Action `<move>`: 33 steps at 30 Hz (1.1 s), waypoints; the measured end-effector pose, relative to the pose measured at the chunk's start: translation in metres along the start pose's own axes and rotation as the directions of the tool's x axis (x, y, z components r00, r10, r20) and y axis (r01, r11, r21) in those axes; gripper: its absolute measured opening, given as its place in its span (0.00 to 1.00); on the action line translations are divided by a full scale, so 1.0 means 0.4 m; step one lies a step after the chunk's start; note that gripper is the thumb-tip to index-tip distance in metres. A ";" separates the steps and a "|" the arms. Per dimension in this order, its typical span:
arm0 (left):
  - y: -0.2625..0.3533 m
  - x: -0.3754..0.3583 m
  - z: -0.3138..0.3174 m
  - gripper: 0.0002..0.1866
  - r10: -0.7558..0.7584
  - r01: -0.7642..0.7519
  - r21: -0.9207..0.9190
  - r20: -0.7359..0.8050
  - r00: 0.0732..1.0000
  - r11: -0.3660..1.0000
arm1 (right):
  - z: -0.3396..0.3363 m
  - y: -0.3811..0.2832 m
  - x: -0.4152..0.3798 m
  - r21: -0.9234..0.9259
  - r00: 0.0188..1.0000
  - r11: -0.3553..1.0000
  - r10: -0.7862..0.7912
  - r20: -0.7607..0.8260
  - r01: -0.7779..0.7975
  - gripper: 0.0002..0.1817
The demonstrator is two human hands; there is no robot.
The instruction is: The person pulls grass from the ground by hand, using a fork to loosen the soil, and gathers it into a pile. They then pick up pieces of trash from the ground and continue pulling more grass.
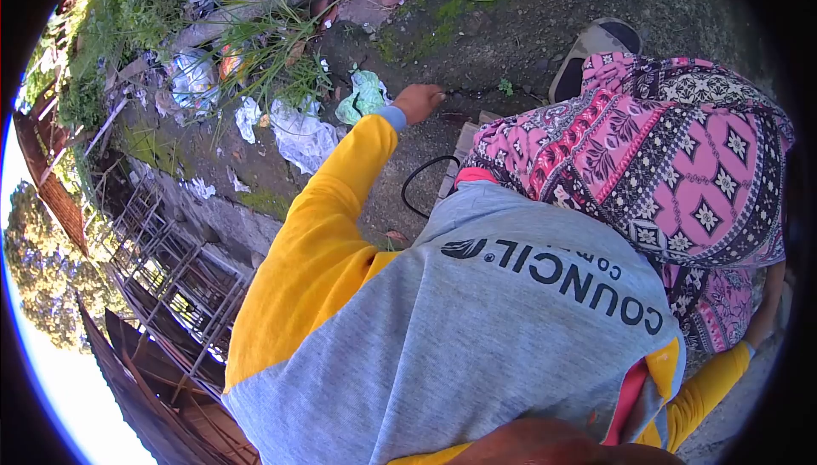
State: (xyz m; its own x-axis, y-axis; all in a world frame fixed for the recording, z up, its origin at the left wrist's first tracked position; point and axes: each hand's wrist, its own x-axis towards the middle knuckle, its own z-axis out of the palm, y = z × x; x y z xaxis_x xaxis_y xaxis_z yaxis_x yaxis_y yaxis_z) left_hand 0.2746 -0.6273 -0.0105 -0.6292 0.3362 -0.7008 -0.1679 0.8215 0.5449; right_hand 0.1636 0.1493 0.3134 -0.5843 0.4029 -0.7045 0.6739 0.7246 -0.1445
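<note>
My left hand (417, 103), in a yellow sleeve with a grey cuff, is closed low over the dark, damp ground. Whatever its curled fingers may hold is hidden. Close beside the wrist lies a crumpled pale green plastic wrapper (364, 97), with a white plastic bag (305, 137) farther left. A thin black loop (408, 188) curves below the hand, near a narrow wooden piece (453, 171) partly under my patterned trousers (681, 159). Past my legs at the far right, my right hand (773, 290) shows only in part; its fingers are out of sight.
A sandal (596, 48) is planted on the mossy ground (528, 5). Grass tufts (272, 48) and more plastic litter (194, 80) lie to the upper left, beside a log-like length (264, 1). Stacked bamboo-like frames (170, 252) and a rusty roof (145, 388) stand at the left.
</note>
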 end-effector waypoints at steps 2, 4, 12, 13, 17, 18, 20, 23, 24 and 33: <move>0.143 0.029 -0.047 0.15 0.069 -0.068 0.041 -0.014 0.998 0.997 | 0.001 -0.005 0.001 -0.002 1.000 1.000 0.009 0.010 -0.009 0.20; 0.221 0.082 -0.054 0.17 0.064 -0.058 0.115 -0.047 0.997 0.992 | 0.009 -0.005 0.007 0.003 1.000 1.000 0.009 0.012 -0.009 0.20; 0.312 0.184 -0.011 0.24 0.036 -0.054 0.380 0.055 0.998 0.924 | 0.013 -0.007 0.009 0.017 1.000 1.000 0.009 0.010 -0.010 0.20; 0.314 0.188 -0.005 0.23 0.037 -0.047 0.388 0.033 0.999 0.920 | 0.016 -0.007 0.013 0.022 1.000 1.000 0.008 0.010 -0.008 0.20; 0.303 0.221 0.037 0.15 0.086 -0.062 0.438 -0.035 0.996 0.897 | 0.014 -0.032 0.035 -0.014 0.999 1.000 -0.014 0.039 0.014 0.20; 0.293 0.228 0.054 0.11 0.130 -0.113 0.463 -0.003 0.992 0.879 | 0.018 -0.035 0.041 -0.006 0.999 1.000 -0.023 0.024 0.023 0.20; 0.294 0.223 0.067 0.10 0.173 -0.178 0.480 0.054 0.983 0.859 | 0.044 -0.012 0.057 0.099 0.991 0.992 -0.068 -0.112 0.079 0.18; 0.303 0.207 0.052 0.10 0.216 -0.246 0.449 0.117 0.969 0.859 | 0.039 -0.052 0.049 0.077 0.994 0.994 -0.074 -0.076 0.080 0.18; 0.300 0.198 0.041 0.10 0.240 -0.281 0.447 0.147 0.960 0.849 | 0.039 -0.061 0.046 0.083 0.995 0.994 -0.071 -0.074 0.077 0.19; -0.302 0.062 -0.790 0.17 -0.480 0.571 -0.338 -0.870 0.115 0.749 | 0.022 -0.058 0.009 0.215 0.972 0.967 -0.090 -0.216 0.137 0.23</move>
State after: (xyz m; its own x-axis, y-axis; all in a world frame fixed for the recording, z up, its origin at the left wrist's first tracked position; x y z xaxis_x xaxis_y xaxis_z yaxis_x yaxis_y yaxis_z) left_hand 0.0395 -0.8637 0.0516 -0.6517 -0.7562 0.0586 -0.7410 0.6513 0.1634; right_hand 0.1499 0.1288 0.3080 -0.7262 0.4473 -0.5221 0.6687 0.6359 -0.3853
